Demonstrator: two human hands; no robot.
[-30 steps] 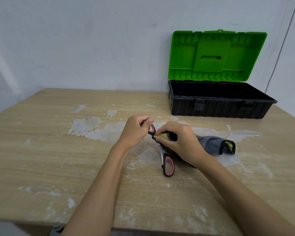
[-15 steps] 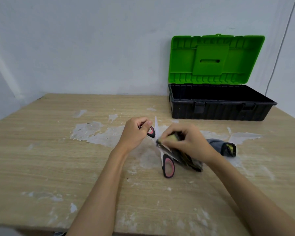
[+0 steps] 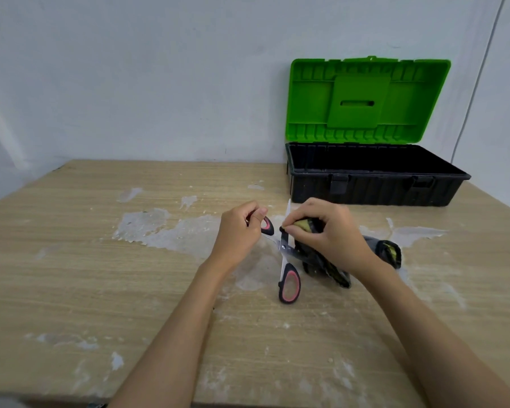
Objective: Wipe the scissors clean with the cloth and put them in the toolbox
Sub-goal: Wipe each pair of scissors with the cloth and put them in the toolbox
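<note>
Gripping the upper handle loop of the scissors (image 3: pixel 286 254), the left hand (image 3: pixel 239 234) has its fingers curled round the pink-and-black ring, thumb pressed on top. The scissors stand spread wide open above the desk (image 3: pixel 100 275): one blade points up toward 12 o'clock, its tip showing between the two hands, while the other runs toward 4 o'clock and disappears under the cloth. The second handle loop hangs free at 6 o'clock from the pivot, down near the desk surface; whether it touches the wood cannot be told.

At 3 o'clock from the pivot, the right hand (image 3: pixel 327 234) pinches a bunched part of the cloth (image 3: pixel 321 260), a dark fabric with yellow-green patches, its fingers curled and its thumb and forefinger tips pressed right beside the upright blade. The rest of the cloth trails to 4 o'clock from that hand, part of it lying grey and rolled on the desk just past the wrist.

Toward 1 o'clock from the hands, well apart from them, the toolbox (image 3: pixel 377 187) sits at the far edge of the desk against the wall (image 3: pixel 159 83). Its green lid (image 3: pixel 365 98) stands upright and open, and the black tray below shows only dark interior. White smeared patches mark the wooden desk around and to 9 o'clock of the hands.
</note>
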